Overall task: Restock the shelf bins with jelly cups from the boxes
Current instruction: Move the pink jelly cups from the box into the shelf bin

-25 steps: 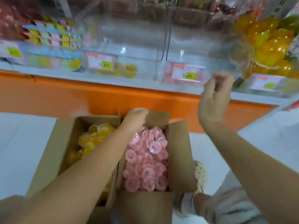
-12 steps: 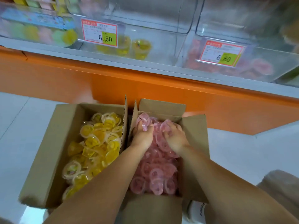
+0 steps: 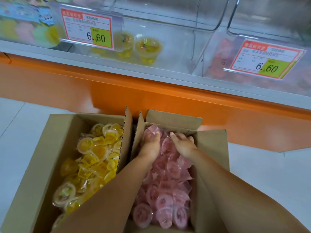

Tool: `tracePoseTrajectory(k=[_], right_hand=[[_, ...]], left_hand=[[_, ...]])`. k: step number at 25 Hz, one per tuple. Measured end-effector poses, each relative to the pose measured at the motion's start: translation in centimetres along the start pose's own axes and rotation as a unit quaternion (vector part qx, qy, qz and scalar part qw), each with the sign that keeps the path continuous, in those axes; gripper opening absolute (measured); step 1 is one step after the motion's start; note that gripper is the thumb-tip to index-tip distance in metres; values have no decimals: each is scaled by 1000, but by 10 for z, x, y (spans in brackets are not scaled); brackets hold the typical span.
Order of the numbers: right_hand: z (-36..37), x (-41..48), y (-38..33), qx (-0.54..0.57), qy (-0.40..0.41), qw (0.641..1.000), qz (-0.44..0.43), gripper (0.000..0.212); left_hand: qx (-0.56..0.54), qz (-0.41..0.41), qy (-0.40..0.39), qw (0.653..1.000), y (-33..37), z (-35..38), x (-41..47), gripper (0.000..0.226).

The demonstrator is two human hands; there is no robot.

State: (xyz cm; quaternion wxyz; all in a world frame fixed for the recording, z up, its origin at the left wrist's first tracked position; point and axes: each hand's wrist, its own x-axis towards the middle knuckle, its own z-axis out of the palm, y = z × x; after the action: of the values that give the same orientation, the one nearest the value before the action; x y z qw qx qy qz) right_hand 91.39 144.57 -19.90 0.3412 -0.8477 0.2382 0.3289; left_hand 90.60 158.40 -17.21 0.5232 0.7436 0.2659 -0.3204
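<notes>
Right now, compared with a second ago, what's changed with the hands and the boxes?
The right hand dropped from the shelf bin into the pink-cup box, joining the left hand; both now gather pink jelly cups. The yellow-cup box stayed untouched.

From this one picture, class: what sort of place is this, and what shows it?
Probably a shop aisle: red-and-yellow price tags on clear plastic shelf bins, and, below, open brown cardboard boxes of pink jelly cups and yellow jelly cups.
</notes>
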Motion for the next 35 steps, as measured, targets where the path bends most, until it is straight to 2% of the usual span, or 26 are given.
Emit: tracePoseTrajectory(k=[3, 5, 8, 13, 15, 18, 22, 24, 29, 32, 35], right_hand=[[-6, -6, -5, 22, -34, 999, -19, 59], [-4, -10, -1, 56, -30, 998, -4, 56], [12, -12, 6, 141, -25, 990, -1, 49], [11, -27, 9, 267, -26, 963, -15, 20], [8, -33, 16, 326, -26, 945, -25, 22], [7, -40, 17, 412, -74, 908, -10, 34], [2, -42, 14, 401, -122, 908, 5, 47], [0, -43, 11, 395, -120, 911, 12, 40], [-5, -48, 8, 427, -138, 893, 31, 34], [-5, -52, 6, 429, -133, 893, 19, 40], [-2, -57, 3, 423, -120, 898, -11, 32]], left_hand=[[-27, -2, -11, 1000, 4, -3, -5, 54], [-58, -2, -21, 998, 3, -8, -8, 49], [-57, -17, -52, 997, -6, -14, -5, 54], [-62, -30, -73, 995, -10, -16, -1, 60], [-54, -26, -78, 995, -6, -16, -7, 60], [-45, -26, -93, 994, -5, -14, -13, 62], [-65, -59, -98, 991, -10, -17, -12, 69], [-71, -66, -86, 992, -10, -19, -10, 72], [-173, -98, -95, 975, -6, -17, -15, 57], [-168, -93, -101, 976, -5, -16, -18, 55], [-134, -91, -116, 980, -2, -17, -20, 65]])
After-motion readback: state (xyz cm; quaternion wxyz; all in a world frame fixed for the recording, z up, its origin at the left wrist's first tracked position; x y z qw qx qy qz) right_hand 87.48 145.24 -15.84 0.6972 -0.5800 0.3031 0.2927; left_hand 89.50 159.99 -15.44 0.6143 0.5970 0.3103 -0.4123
